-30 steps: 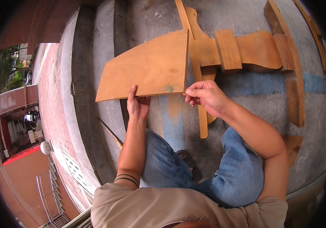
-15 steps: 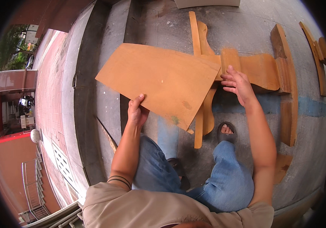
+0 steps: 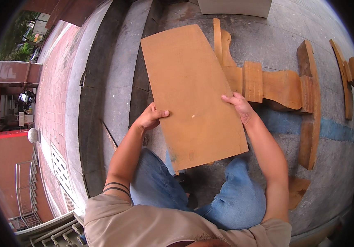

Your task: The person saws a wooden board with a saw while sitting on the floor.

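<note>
A flat wooden board point(image 3: 191, 90), orange-brown with a slightly curved far edge, is held up in front of me above my knees. My left hand point(image 3: 151, 116) grips its left edge, thumb on the upper face and fingers underneath. On the opposite edge my right hand point(image 3: 239, 108) holds it the same way. Behind and to the right of the board lies a wooden leg assembly point(image 3: 282, 84) with a shaped post and a long foot piece point(image 3: 309, 138). The board hides part of this assembly's near crosspiece.
Concrete steps point(image 3: 115, 78) run along my left. Another wooden piece point(image 3: 344, 82) lies at the far right, and a smaller flat piece point(image 3: 297, 191) rests near my right elbow. A pale box-like object point(image 3: 234, 7) stands at the far edge. Grey paving carries a blue stripe point(image 3: 282, 121).
The board has swung round from lying crosswise to pointing away from me. My right hand, free and spread before, has taken hold of its right edge.
</note>
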Demonstrator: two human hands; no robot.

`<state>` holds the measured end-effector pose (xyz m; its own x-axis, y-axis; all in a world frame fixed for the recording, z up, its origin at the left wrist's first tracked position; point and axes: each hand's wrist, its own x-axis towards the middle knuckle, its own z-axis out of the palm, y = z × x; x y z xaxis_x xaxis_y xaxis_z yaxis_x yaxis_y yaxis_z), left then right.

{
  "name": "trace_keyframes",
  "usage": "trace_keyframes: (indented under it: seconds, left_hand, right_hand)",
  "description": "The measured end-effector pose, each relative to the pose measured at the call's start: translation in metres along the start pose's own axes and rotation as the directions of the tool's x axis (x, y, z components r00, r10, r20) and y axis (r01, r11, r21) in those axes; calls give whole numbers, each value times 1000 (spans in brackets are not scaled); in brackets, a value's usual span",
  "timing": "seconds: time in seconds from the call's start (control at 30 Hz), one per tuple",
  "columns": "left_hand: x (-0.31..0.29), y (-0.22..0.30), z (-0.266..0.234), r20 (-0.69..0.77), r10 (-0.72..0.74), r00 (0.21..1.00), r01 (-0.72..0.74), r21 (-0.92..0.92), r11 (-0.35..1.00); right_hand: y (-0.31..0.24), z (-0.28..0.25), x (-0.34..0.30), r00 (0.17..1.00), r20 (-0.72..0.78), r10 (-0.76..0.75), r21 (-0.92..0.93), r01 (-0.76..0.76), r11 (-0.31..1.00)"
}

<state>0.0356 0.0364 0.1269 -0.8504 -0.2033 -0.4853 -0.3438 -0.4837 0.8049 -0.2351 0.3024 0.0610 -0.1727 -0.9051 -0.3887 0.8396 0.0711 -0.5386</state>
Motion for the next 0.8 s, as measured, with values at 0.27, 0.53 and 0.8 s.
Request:
trace_keyframes:
  seconds: [0.27,0.53,0.8]
  left_hand:
    - [50,33,-22,-123,-197,973,214,138,967]
    - [27,8,-19,-340,17,940,50,187,981]
    - [-55,26,26,-121,387,914,-392,-22,920]
  right_hand:
    - [34,19,-2,936,-156,-315,-109,300,948]
    - [8,45,-7,895,-66,-441,-392,383,836]
    - [-28,149,-58,849,160,-503,-825,394,404]
